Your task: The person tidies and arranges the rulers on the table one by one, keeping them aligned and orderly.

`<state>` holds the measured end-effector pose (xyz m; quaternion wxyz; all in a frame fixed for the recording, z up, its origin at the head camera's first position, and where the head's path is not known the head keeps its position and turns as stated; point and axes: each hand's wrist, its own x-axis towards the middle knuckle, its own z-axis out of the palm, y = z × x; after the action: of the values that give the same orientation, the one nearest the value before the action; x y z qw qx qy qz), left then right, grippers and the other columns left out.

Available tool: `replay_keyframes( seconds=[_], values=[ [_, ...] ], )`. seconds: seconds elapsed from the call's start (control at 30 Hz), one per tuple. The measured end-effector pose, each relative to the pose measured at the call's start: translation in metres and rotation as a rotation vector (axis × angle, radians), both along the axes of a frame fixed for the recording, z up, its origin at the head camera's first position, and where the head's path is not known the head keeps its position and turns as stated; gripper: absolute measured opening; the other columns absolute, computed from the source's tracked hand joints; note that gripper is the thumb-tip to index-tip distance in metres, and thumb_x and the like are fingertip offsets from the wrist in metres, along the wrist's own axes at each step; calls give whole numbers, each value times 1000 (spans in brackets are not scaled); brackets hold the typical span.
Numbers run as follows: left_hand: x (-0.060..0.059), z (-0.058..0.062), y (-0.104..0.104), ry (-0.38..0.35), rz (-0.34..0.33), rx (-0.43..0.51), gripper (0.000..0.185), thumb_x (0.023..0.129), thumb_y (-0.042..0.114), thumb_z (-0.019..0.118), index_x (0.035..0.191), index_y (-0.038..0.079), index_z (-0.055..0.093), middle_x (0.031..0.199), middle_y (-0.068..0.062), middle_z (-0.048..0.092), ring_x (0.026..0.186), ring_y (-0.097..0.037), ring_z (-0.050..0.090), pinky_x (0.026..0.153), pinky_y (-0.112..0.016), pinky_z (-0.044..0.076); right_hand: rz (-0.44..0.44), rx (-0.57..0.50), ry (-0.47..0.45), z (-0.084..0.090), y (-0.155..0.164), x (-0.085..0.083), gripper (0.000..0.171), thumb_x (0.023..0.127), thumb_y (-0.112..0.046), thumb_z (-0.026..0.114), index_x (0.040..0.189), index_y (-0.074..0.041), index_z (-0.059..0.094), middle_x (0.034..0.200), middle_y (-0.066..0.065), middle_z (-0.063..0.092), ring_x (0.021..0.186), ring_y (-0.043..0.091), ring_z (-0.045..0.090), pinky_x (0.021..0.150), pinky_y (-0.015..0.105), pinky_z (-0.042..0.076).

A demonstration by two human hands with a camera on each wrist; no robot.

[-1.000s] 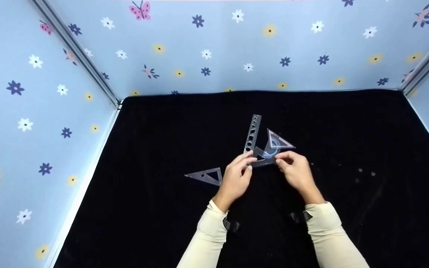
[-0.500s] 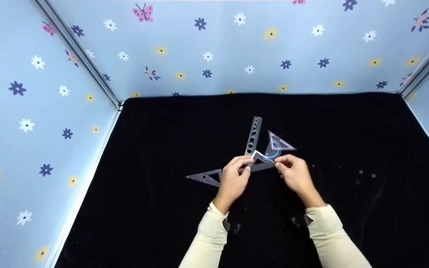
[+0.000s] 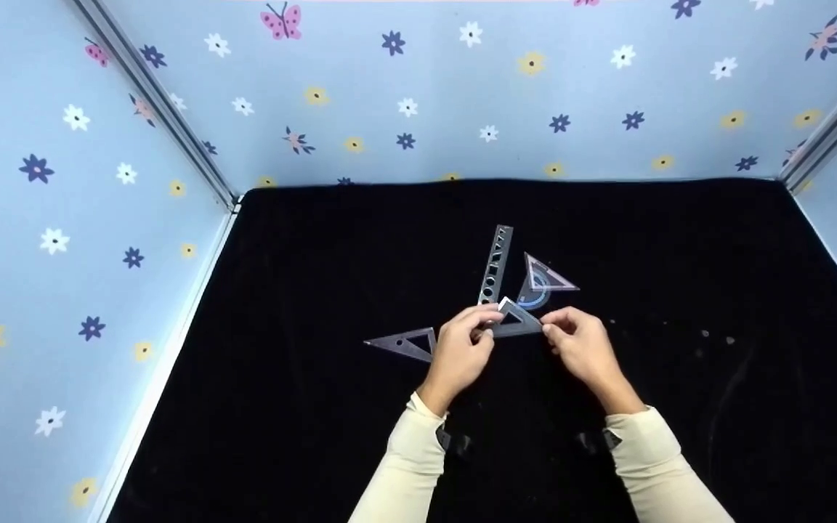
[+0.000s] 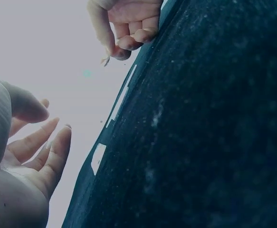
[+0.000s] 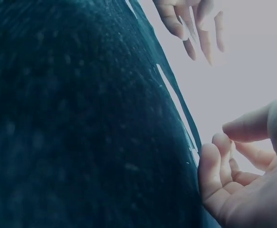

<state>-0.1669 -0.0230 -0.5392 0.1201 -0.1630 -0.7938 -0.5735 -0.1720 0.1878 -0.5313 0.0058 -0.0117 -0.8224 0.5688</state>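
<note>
Beyond 1 flat triangle (image 3: 388,343) lying beside left hand (image 3: 458,352), note clear set square (image 3: 524,327) pinched at opposite ends by that hand and right hand (image 3: 584,345), presumably for steady 2-point support, then ruler (image 3: 500,270), protractor (image 3: 531,293) and overlapping pinkish triangle (image 3: 551,274).

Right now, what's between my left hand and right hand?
A transparent set square spans from your left hand to your right hand, as the head view shows.
</note>
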Motion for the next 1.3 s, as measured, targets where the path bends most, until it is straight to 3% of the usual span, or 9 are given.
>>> replay_keyframes(
  seconds=[0.13,0.37,0.7,0.97,1.3],
  values=[
    [1,0,1,41,-25,-26,28,82,-8,64,105,2,75,123,-5,69,115,-14,63,91,-25,52,24,-14,-22,3,5,3,8,92,4,65,99,6,69,81,13,65,67,19,61,58,26,55],
    [2,2,-5,72,-111,-128,35,82,-11,65,111,5,74,131,-11,65,115,-17,60,88,-22,52,71,-21,-36,3,9,7,11,92,5,64,101,7,70,85,15,67,68,16,61,60,27,56],
    [3,11,-19,-7,-166,-258,37,84,-14,63,114,5,74,132,-11,64,119,-19,60,93,-27,49,113,-38,-36,1,5,11,11,92,4,65,101,7,71,81,14,66,68,19,61,61,27,55],
    [3,16,-28,-160,-194,-236,37,85,-11,68,120,1,70,106,-12,62,92,-15,67,80,-18,53,126,4,-43,0,3,13,10,92,4,65,100,4,71,78,10,65,67,17,61,60,26,54],
    [0,18,-38,-144,-130,-382,39,80,0,80,118,2,69,89,-5,68,78,-13,66,71,-22,54,163,-7,-33,0,-3,14,13,92,3,66,103,7,71,80,13,66,69,20,61,58,26,53]
  ],
)
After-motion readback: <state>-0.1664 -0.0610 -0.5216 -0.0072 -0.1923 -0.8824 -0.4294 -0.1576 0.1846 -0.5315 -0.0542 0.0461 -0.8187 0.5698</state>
